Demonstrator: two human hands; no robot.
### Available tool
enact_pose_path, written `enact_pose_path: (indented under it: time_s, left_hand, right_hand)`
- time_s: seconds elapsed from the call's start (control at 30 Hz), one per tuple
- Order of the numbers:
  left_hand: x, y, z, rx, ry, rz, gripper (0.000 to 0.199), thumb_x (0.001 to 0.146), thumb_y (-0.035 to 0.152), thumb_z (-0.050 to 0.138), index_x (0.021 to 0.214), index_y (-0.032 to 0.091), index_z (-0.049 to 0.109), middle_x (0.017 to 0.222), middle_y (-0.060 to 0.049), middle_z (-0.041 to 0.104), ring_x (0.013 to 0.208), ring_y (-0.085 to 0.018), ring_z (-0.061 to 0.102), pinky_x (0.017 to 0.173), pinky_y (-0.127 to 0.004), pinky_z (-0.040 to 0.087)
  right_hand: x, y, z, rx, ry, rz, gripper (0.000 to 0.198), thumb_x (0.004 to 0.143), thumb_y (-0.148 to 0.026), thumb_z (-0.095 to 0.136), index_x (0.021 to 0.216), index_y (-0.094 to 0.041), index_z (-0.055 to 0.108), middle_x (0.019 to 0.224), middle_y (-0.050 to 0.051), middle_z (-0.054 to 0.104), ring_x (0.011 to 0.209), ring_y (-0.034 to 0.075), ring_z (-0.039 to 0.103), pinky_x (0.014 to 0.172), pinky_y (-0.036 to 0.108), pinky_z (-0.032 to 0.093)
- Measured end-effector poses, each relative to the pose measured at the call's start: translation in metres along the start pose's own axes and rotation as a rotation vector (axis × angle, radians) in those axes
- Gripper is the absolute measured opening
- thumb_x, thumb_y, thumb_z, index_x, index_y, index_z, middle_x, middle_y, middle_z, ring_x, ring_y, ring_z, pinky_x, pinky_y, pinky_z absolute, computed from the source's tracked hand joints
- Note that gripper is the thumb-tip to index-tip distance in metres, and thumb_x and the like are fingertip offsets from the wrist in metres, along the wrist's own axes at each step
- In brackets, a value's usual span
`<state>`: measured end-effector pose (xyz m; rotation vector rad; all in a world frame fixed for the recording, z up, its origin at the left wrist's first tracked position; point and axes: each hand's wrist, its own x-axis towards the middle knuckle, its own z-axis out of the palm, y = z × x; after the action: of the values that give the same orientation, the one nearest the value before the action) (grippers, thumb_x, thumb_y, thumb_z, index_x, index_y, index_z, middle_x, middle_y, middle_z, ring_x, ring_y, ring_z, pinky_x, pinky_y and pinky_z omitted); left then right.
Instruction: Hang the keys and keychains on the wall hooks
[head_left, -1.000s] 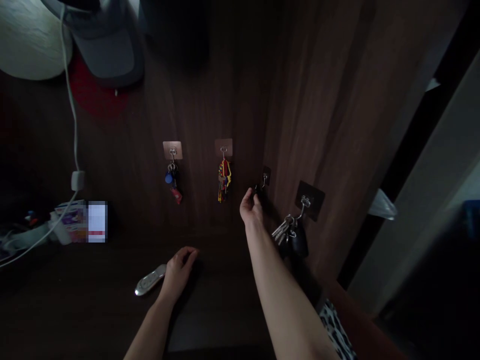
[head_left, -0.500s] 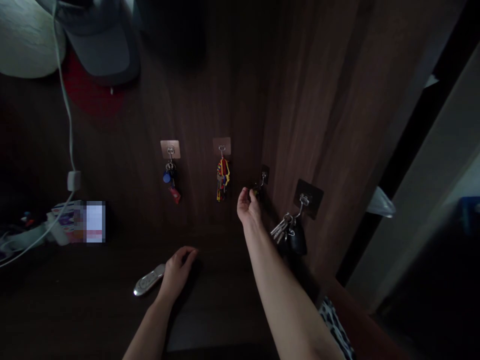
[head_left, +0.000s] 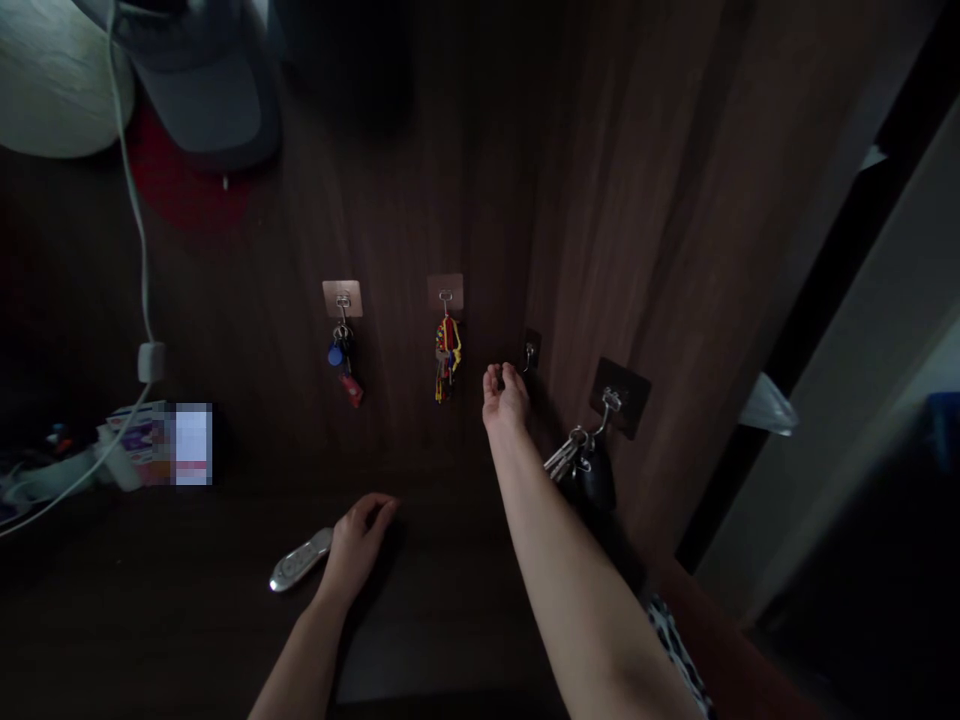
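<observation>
On the dark wooden surface (head_left: 187, 640), the left hand (head_left: 360, 540) rests with loosely bent fingers; whether they hold something, I cannot tell. The silver remote control (head_left: 301, 560) lies just beside it, its long axis slanting up toward this hand. Farther, the right hand (head_left: 505, 398) has curled fingers, contents unclear. The small adhesive hook (head_left: 531, 352) is just right of its fingertips, slightly higher; this hand is the nearer one.

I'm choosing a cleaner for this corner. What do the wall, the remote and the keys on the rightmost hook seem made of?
Wall: matte wood or wood-look laminate, from its brown grain.
Remote: probably plastic, silvery and glossy, with a bright glint at one end.
Keys: likely shiny metal, since their blades look silvery.
</observation>
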<state>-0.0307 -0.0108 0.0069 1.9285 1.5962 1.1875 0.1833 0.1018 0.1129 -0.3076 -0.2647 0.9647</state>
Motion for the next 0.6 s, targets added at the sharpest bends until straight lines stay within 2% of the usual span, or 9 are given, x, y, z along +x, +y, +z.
enact_pose_path:
  time_s: [0.1, 0.2, 0.33, 0.6]
  left_hand:
    - [0.0, 0.0, 0.0, -0.003, -0.004, -0.002, 0.034, 0.078, 0.047, 0.043, 0.08, 0.02, 0.064, 0.073, -0.001, 0.067, 0.068, -0.017, 0.062, 0.065, -0.026, 0.046]
    - [0.0, 0.0, 0.0, -0.002, -0.008, -0.004, 0.034, 0.078, 0.047, 0.043, 0.08, 0.021, 0.064, 0.074, -0.001, 0.068, 0.071, -0.017, 0.062, 0.066, -0.026, 0.046]
    - [0.0, -0.002, 0.001, 0.005, -0.008, -0.005, 0.034, 0.078, 0.047, 0.043, 0.079, 0.021, 0.064, 0.076, -0.001, 0.068, 0.073, -0.018, 0.063, 0.068, -0.026, 0.046]
    - [0.0, -0.002, 0.0, 0.013, -0.003, 0.012, 0.033, 0.078, 0.046, 0.044, 0.08, 0.021, 0.065, 0.075, -0.001, 0.068, 0.072, -0.017, 0.062, 0.067, -0.026, 0.047]
  right_hand:
    - [0.001, 0.0, 0.0, 0.027, 0.007, -0.006, 0.007, 0.081, -0.024, 0.054, 0.084, -0.017, 0.056, 0.077, -0.002, 0.061, 0.074, 0.006, 0.063, 0.078, 0.024, 0.053]
    - [-0.002, -0.001, 0.001, 0.062, 0.022, 0.002, 0.005, 0.083, -0.02, 0.051, 0.083, -0.017, 0.055, 0.075, -0.002, 0.06, 0.071, 0.005, 0.062, 0.077, 0.023, 0.054]
    - [0.001, -0.001, 0.003, 0.07, 0.119, -0.012, 0.005, 0.08, -0.013, 0.054, 0.078, -0.016, 0.051, 0.071, -0.004, 0.058, 0.066, 0.004, 0.061, 0.071, 0.019, 0.055]
    - [0.021, 0.005, -0.009, -0.001, 0.289, 0.0, 0.012, 0.084, -0.018, 0.048, 0.073, -0.02, 0.044, 0.068, -0.006, 0.051, 0.064, 0.004, 0.059, 0.055, 0.012, 0.055]
